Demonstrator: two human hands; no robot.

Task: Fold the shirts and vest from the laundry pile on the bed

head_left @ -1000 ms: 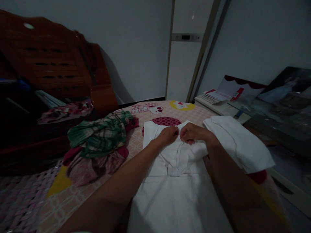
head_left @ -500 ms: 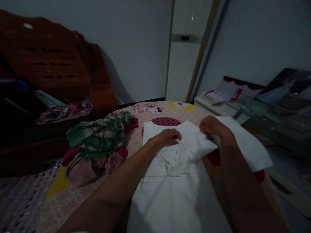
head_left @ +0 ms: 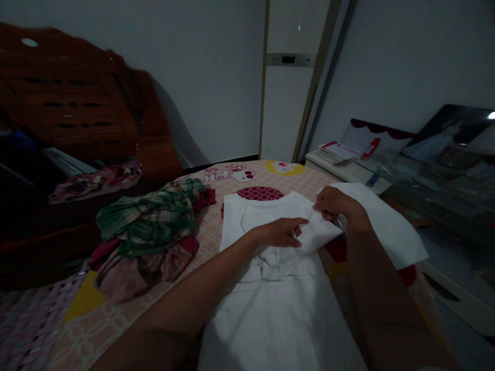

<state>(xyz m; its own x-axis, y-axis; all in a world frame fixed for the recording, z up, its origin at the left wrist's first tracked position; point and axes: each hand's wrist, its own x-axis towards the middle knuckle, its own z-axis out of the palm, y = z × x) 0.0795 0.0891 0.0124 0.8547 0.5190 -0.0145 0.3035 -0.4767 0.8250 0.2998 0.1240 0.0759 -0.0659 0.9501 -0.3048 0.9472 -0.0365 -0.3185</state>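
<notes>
A white dress-like garment (head_left: 270, 309) lies flat on a round table, its neckline toward the far side and a seam running across its waist. My right hand (head_left: 334, 202) pinches the garment's fabric near its right shoulder. Over the upper part of the garment, my left hand (head_left: 284, 232) has its fingers apart, the index finger pointing right toward the lifted fold. Whether its fingertips touch the cloth is hard to tell. Beyond my right wrist lies more white cloth (head_left: 386, 226), which looks like a sleeve or a separate piece.
A patterned pink tablecloth (head_left: 220, 206) covers the table. Left of the garment sits a heap of clothes with a green plaid shirt (head_left: 150, 216). A wooden bench (head_left: 77, 103) stands behind at left. Papers (head_left: 336, 153) and a glass-topped cabinet (head_left: 425, 175) are at right.
My left hand has moved right across the garment's chest, and its fingers have spread from a curl. My right hand keeps its pinch at the shoulder. The view has shifted slightly.
</notes>
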